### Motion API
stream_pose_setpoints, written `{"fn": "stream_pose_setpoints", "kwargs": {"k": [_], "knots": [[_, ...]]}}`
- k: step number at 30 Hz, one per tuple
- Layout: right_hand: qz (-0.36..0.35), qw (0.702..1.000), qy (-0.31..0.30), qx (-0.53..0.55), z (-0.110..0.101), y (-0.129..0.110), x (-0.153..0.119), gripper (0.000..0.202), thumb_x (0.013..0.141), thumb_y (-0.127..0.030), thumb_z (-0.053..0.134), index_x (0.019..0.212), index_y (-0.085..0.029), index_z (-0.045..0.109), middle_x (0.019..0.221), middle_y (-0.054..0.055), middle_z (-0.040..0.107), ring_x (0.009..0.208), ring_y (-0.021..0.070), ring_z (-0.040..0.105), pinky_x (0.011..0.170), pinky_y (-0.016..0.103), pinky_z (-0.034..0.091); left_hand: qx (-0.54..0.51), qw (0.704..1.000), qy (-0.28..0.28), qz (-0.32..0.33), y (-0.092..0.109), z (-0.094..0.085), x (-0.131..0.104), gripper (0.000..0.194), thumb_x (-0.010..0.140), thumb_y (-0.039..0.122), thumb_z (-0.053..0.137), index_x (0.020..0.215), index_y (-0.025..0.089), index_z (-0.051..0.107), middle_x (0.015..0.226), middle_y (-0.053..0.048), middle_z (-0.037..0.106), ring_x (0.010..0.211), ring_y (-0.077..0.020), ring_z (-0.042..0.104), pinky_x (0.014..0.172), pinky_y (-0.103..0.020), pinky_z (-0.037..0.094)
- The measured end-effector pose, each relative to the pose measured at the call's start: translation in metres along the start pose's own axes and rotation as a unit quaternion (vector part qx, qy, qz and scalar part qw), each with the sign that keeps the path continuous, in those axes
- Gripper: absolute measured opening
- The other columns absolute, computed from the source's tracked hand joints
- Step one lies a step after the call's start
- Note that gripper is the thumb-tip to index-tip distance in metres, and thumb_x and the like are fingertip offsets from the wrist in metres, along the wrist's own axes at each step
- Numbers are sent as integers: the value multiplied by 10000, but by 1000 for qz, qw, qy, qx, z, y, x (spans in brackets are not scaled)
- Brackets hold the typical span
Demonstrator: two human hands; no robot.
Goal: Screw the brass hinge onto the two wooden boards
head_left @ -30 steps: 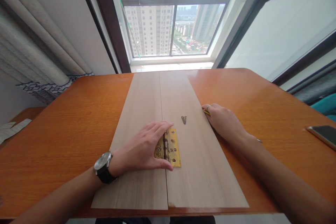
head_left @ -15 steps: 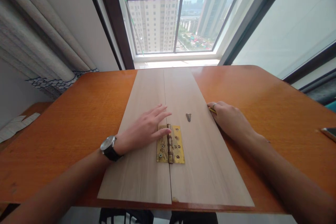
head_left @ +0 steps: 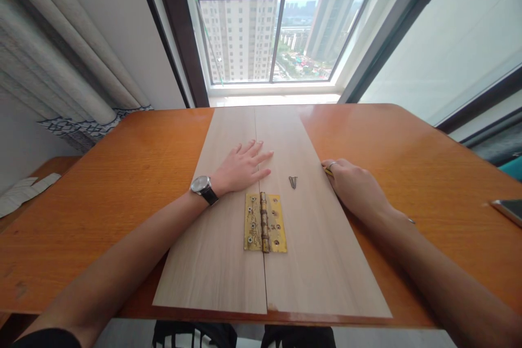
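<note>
My left hand (head_left: pixel 244 166), with a watch on its wrist, lies with spread fingers over the seam between two pale wooden boards (head_left: pixel 318 261). Just below it, a brass hinge (head_left: pixel 265 223) straddles that seam. Screw heads show in the hinge's left leaf, while the right leaf has open holes. A small group of screws (head_left: pixel 292 182) rests on the right board, up and right of the hinge. At that board's right edge, my right hand (head_left: pixel 353 179) is closed round a thin yellow object (head_left: pixel 328 171); most of it is hidden by the fingers.
The boards lie on an orange-brown wooden table (head_left: pixel 142 174). A phone-like dark object (head_left: pixel 508 211) is at the table's right edge. Beyond the far edge is a window (head_left: pixel 281 38), and a curtain (head_left: pixel 61 54) hangs at the left.
My left hand has slid forward and slightly right, off the hinge and farther up the boards, uncovering the left leaf. My right hand is nearly unmoved.
</note>
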State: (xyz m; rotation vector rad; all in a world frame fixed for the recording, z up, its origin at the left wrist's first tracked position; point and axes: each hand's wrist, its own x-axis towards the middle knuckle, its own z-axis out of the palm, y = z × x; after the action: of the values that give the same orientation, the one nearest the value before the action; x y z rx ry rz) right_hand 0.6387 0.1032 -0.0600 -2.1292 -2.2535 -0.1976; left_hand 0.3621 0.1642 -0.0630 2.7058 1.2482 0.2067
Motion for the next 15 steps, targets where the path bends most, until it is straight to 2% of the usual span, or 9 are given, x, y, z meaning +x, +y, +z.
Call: {"fn": "stream_pose_setpoints", "kwargs": {"k": [3, 5, 8, 10, 12, 15], "knots": [[3, 1000, -1, 30, -2, 4, 0, 312, 1011, -252, 455, 1189, -176, 699, 1080, 116, 730, 872, 252, 693, 681, 323, 441, -20, 1000, 10, 0, 0, -2, -2, 537, 1035, 507, 414, 1518, 274, 436, 1673, -107, 267, 1559, -328, 206, 1235, -587, 193], [12, 999, 13, 45, -7, 9, -1, 306, 987, -234, 487, 1189, -157, 704, 1099, 125, 734, 892, 267, 696, 706, 339, 464, -57, 998, 29, 9, 2, -6, -8, 491, 1030, 463, 453, 1464, 238, 498, 1647, -110, 328, 1551, -307, 237, 1240, -556, 225], [17, 994, 87, 68, -21, 14, -5, 301, 951, -219, 530, 1170, -125, 714, 1099, 151, 739, 879, 281, 703, 725, 363, 495, -139, 986, 70, 52, 12, -15, -27, 350, 1033, 381, 469, 1282, 185, 617, 1550, -112, 476, 1468, -245, 402, 1218, -455, 334], [-13, 985, 144, 99, -30, 12, -7, 272, 936, -236, 553, 1119, -138, 729, 1066, 148, 750, 860, 280, 711, 736, 373, 518, -178, 978, 72, 85, 21, -19, -44, 317, 1033, 395, 475, 1232, 202, 630, 1483, -98, 547, 1389, -229, 495, 1182, -442, 397], [-67, 973, 175, 134, -37, 6, -6, 231, 934, -250, 561, 1054, -160, 736, 1030, 129, 761, 832, 263, 718, 730, 367, 535, -183, 976, 54, 106, 28, -19, -58, 399, 1008, 456, 530, 1310, 201, 591, 1470, -109, 563, 1385, -249, 500, 1173, -460, 410], [-147, 961, 175, 153, -39, -11, -1, 189, 951, -232, 561, 1023, -169, 723, 1004, 97, 757, 768, 223, 715, 678, 334, 533, -142, 985, 21, 97, 33, -14, -69, 594, 973, 523, 576, 1452, 182, 493, 1561, -132, 470, 1480, -293, 389, 1221, -508, 335]]}}
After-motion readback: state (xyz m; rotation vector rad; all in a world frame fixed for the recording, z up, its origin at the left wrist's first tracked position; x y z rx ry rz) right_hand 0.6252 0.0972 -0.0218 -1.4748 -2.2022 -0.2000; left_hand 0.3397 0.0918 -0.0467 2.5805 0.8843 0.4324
